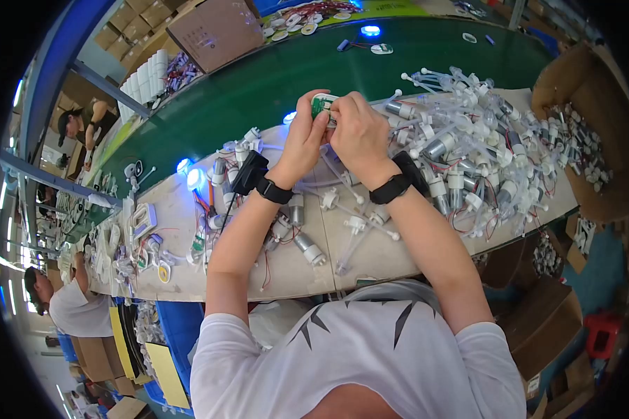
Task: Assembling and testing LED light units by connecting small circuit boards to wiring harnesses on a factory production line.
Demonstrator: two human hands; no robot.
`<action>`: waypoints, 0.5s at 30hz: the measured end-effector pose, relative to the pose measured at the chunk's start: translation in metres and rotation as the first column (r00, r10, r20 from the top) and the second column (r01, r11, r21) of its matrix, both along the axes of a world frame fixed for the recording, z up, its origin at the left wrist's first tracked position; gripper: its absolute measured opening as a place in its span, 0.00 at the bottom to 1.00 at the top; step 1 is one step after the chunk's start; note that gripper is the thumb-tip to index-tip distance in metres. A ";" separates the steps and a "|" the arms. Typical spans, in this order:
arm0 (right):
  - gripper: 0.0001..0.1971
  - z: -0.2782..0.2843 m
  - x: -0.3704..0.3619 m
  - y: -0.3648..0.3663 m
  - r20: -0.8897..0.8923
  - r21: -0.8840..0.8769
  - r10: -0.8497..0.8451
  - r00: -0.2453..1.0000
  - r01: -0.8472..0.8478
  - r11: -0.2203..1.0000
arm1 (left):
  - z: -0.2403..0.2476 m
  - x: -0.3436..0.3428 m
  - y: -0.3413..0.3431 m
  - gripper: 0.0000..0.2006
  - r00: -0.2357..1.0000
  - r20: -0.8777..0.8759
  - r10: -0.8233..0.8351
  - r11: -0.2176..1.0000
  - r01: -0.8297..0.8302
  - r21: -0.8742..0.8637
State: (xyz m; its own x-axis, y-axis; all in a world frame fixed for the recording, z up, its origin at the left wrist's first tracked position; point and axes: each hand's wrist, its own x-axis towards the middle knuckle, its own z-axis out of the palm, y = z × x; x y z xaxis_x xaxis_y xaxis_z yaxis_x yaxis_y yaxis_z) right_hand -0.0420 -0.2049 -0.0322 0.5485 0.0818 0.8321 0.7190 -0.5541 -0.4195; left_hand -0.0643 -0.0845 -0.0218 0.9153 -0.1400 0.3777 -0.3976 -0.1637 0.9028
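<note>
Above the far edge of the work surface, both hands meet around a small green circuit board (320, 105) set in a white rounded casing. My left hand (302, 143) grips it from the left side, thumb across its front. Fingers of my right hand (360, 136) are closed at its right edge; what they pinch there is partly hidden. Below my wrists lie small motors with white caps and clear tubes, among them a silver motor (307, 249). A blue glowing light (290, 119) sits just left of my left hand.
A large heap of motors with tubes (468, 150) covers the right side of the table. Beyond runs a green conveyor belt (237, 91) with a lit blue module (371, 31). Cardboard boxes (213, 31) stand behind it. Two people work at the left.
</note>
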 end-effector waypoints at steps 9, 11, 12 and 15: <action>0.02 0.000 0.002 0.002 0.005 0.061 0.047 0.999 -0.047 0.997 | -0.009 0.012 0.007 0.15 1.000 -0.025 0.006 0.983 -0.010 -0.184; 0.01 0.005 0.002 -0.001 -0.011 0.079 0.083 0.997 -0.082 0.994 | -0.005 0.018 0.017 0.14 0.995 -0.098 0.004 0.969 -0.028 -0.244; 0.03 0.006 0.002 -0.003 -0.068 0.154 0.089 0.994 -0.077 0.985 | -0.004 0.019 0.021 0.13 0.985 -0.171 -0.003 0.952 -0.049 -0.302; 0.08 0.014 0.011 -0.020 -0.302 0.219 0.121 0.946 -0.055 0.974 | 0.003 0.017 0.021 0.11 0.983 -0.159 0.087 0.943 -0.133 -0.306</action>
State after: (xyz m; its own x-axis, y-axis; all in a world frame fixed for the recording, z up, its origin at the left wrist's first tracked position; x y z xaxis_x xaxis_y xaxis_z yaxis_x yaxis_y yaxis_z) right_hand -0.0311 -0.2245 -0.0178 0.7809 -0.0124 0.6245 0.5759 -0.3726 -0.7276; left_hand -0.0470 -0.0636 -0.0189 0.9652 0.0691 0.2521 -0.2582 0.1013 0.9608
